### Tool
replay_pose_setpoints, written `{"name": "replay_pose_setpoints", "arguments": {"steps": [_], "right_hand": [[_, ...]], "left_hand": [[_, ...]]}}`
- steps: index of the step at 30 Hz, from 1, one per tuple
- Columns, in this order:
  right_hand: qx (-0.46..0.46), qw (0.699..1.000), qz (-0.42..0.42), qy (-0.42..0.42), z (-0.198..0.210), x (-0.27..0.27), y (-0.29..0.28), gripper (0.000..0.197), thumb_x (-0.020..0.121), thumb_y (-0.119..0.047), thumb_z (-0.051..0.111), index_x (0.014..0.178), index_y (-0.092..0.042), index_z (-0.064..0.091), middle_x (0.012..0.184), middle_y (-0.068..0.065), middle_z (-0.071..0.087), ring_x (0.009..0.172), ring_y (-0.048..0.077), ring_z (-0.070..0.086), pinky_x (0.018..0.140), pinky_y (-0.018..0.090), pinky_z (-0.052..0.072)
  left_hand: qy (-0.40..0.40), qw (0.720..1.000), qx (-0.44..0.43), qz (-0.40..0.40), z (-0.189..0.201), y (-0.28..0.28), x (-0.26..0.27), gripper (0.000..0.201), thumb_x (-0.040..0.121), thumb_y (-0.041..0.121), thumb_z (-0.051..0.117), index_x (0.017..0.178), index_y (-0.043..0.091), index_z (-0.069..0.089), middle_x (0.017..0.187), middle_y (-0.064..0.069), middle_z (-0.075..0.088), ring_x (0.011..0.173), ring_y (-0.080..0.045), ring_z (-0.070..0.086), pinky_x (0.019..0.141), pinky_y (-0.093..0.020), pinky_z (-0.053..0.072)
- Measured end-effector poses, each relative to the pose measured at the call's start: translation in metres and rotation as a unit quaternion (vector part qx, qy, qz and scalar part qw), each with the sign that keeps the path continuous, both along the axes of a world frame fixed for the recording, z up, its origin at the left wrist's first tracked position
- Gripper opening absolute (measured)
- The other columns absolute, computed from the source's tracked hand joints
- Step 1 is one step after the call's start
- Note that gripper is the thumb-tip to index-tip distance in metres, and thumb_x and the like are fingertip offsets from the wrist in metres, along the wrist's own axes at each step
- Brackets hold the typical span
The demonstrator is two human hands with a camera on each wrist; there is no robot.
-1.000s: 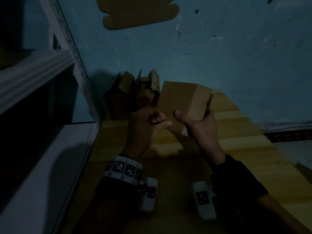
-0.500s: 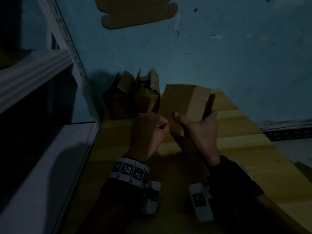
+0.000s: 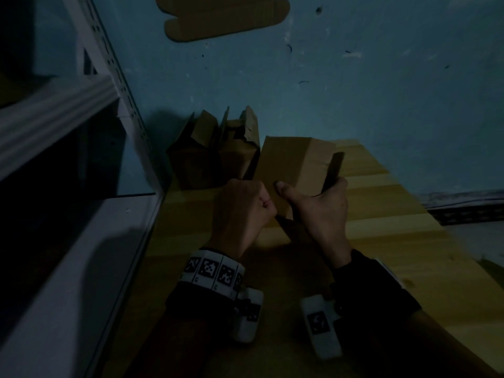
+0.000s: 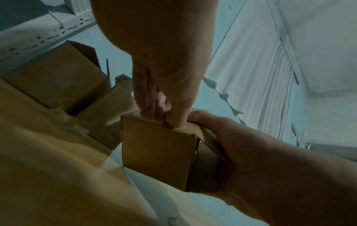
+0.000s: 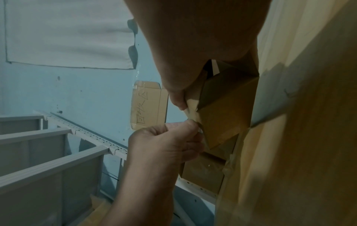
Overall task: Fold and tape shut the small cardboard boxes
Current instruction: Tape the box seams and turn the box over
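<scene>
A small brown cardboard box [image 3: 291,165] is held just above the wooden table [image 3: 387,241], in front of me. My left hand [image 3: 268,207] is curled and pinches the box's near edge [image 4: 154,120] between thumb and fingers. My right hand [image 3: 313,199] grips the box from the right, with the thumb lying on its upper face and the fingers wrapped round the far side. In the left wrist view the box's side flaps [image 4: 204,154] look folded in with a gap between them. In the right wrist view the left hand [image 5: 173,142] pinches the box's corner [image 5: 195,120].
Two boxes with open flaps [image 3: 215,156] stand against the blue wall at the back left, close to the held box. A white metal shelf rack [image 3: 81,186] runs along the left. A flat cardboard blank [image 3: 226,20] is taped to the wall. The table's edge falls away at the right.
My left hand has closed from a loose pinch into a tighter one on the box's near edge. The box has tipped a little, and its right flap stands more upright.
</scene>
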State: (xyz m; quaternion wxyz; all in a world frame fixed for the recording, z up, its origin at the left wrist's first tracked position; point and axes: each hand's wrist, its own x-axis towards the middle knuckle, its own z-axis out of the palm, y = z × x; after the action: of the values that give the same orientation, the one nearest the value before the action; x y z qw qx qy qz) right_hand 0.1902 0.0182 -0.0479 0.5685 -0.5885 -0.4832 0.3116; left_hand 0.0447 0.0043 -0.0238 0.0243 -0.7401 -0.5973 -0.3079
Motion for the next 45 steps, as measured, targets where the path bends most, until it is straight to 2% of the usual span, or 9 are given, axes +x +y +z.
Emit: {"name": "replay_pose_setpoints", "arguments": {"steps": [7,14,18,21,25,29,34,40,45], "right_hand": [[-0.006,1.0,0.012,-0.001,0.004,0.001,-0.001,0.078,0.069,-0.048,0.091,0.118,-0.024,0.034,0.096,-0.025,0.046,0.082,-0.006,0.048,0.064,0.015,0.041],[-0.014,0.999,0.023,0.017,0.012,0.003,-0.001,0.079,0.067,-0.048,0.091,0.12,-0.019,0.04,0.102,-0.018,0.053,0.092,0.004,0.056,0.071,0.023,0.049],[-0.022,0.999,0.027,0.019,0.014,0.003,0.001,0.083,0.065,-0.051,0.092,0.124,-0.017,0.042,0.108,-0.011,0.057,0.102,0.012,0.061,0.084,0.036,0.059],[-0.03,0.999,0.028,0.036,0.013,0.006,0.005,0.09,0.062,-0.055,0.092,0.127,-0.016,0.043,0.115,-0.006,0.061,0.105,0.016,0.063,0.086,0.045,0.061],[-0.036,0.996,0.043,0.07,0.012,0.014,0.01,0.107,0.046,-0.073,0.091,0.131,-0.02,0.051,0.119,-0.006,0.068,0.105,0.015,0.069,0.083,0.046,0.063],[-0.04,0.993,0.056,0.097,0.011,0.023,0.013,0.112,0.042,-0.073,0.093,0.133,-0.021,0.055,0.122,-0.006,0.07,0.106,0.016,0.071,0.083,0.047,0.063],[-0.045,0.984,0.088,0.149,0.017,0.024,0.007,0.084,0.062,-0.052,0.094,0.132,-0.021,0.059,0.118,-0.006,0.073,0.102,0.014,0.074,0.078,0.044,0.064],[-0.037,0.979,0.115,0.166,0.023,0.024,-0.001,0.043,0.078,-0.038,0.086,0.115,-0.028,0.066,0.106,-0.011,0.076,0.09,0.005,0.075,0.071,0.035,0.064],[-0.039,0.977,0.114,0.174,0.026,0.025,-0.003,0.043,0.079,-0.037,0.085,0.115,-0.027,0.063,0.106,-0.012,0.074,0.083,-0.001,0.073,0.06,0.025,0.06]], "left_hand": [[-0.03,0.999,0.004,0.019,0.003,-0.003,0.001,0.024,0.08,0.019,0.075,0.067,0.028,0.056,0.065,0.013,0.058,0.063,-0.004,0.057,0.058,-0.021,0.048],[-0.097,0.995,-0.001,0.026,0.0,0.0,-0.002,0.033,0.076,0.015,0.077,0.067,0.031,0.05,0.058,0.018,0.046,0.056,0.003,0.05,0.055,-0.012,0.037],[-0.126,0.992,-0.009,0.025,-0.002,0.004,-0.006,0.017,0.076,0.014,0.077,0.071,0.022,0.062,0.063,0.012,0.057,0.062,-0.004,0.058,0.06,-0.024,0.052],[-0.154,0.987,-0.018,0.028,0.0,0.006,-0.012,0.017,0.075,0.014,0.079,0.073,0.022,0.064,0.069,0.012,0.06,0.067,-0.003,0.059,0.061,-0.019,0.048],[-0.206,0.978,-0.031,0.011,0.001,0.009,-0.027,0.016,0.077,0.015,0.078,0.078,0.024,0.065,0.075,0.017,0.06,0.072,0.003,0.058,0.061,-0.011,0.042],[-0.257,0.966,-0.015,-0.028,0.0,0.011,-0.035,0.005,0.085,0.014,0.073,0.084,0.016,0.069,0.078,0.007,0.067,0.074,-0.007,0.065,0.067,-0.025,0.055],[-0.317,0.945,-0.03,-0.073,0.002,0.009,-0.032,0.013,0.086,0.018,0.073,0.097,0.015,0.066,0.089,-0.001,0.069,0.082,-0.014,0.069,0.072,-0.031,0.059],[-0.397,0.916,-0.039,-0.035,0.009,0.006,-0.035,0.025,0.078,0.018,0.082,0.084,0.006,0.061,0.078,-0.012,0.069,0.065,-0.013,0.07,0.057,-0.021,0.056],[-0.432,0.9,-0.056,-0.022,0.008,0.009,-0.04,0.018,0.083,0.015,0.078,0.08,0.003,0.065,0.072,-0.014,0.071,0.064,-0.022,0.072,0.063,-0.034,0.06]]}}
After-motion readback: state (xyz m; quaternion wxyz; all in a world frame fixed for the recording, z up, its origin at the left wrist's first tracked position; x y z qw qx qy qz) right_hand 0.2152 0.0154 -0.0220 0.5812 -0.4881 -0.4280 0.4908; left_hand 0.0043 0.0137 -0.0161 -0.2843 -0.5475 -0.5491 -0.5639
